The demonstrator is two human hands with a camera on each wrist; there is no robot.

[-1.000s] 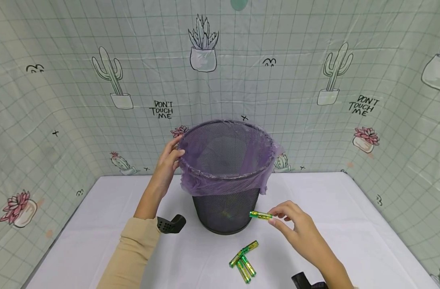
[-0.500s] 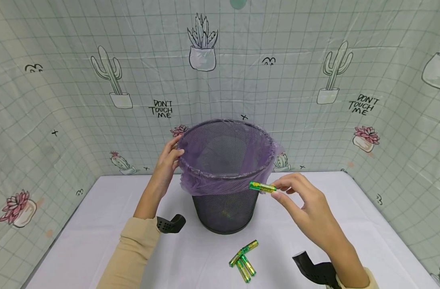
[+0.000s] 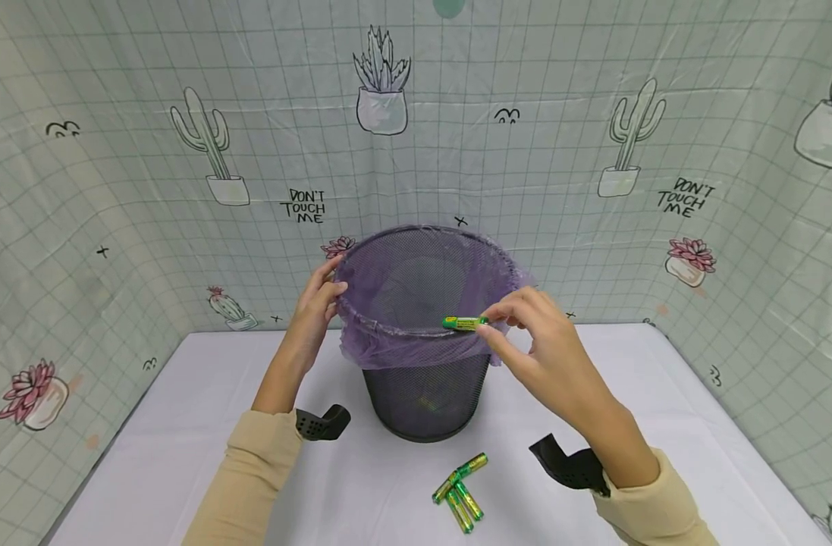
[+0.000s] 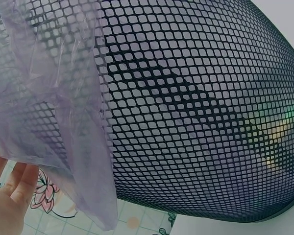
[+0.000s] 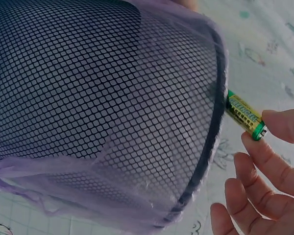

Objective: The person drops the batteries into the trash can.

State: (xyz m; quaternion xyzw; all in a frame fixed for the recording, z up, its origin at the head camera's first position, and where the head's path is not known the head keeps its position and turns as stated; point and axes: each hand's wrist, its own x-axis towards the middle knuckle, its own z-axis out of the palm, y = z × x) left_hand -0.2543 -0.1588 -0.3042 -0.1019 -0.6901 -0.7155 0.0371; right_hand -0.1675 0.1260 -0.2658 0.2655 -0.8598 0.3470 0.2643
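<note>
The right hand (image 3: 548, 349) pinches a green battery (image 3: 465, 323) by one end between thumb and fingertips (image 5: 284, 125), holding it level at the near rim of the bin (image 3: 425, 394), its free end reaching in over the opening. The battery is judged small, rigid and light but dense for its size, with a smooth wrapper that may slip — a pinch across the barrel near the middle would hold it more surely than an end grip.

The left hand (image 3: 318, 303) grips the bin's left rim, fingers curled over the purple liner (image 3: 388, 350) folded there.

The bin is black wire mesh, upright, and looks light enough to shift when knocked. The liner is thin, soft film that sags outside the rim. Through the mesh near the bin's base a green-yellow glint shows (image 4: 277, 132) — probably something already inside, though what it is cannot be told.

Four more batteries (image 3: 462, 491) lie in a loose cluster on the table (image 3: 183, 455), just in front of the bin.
</note>
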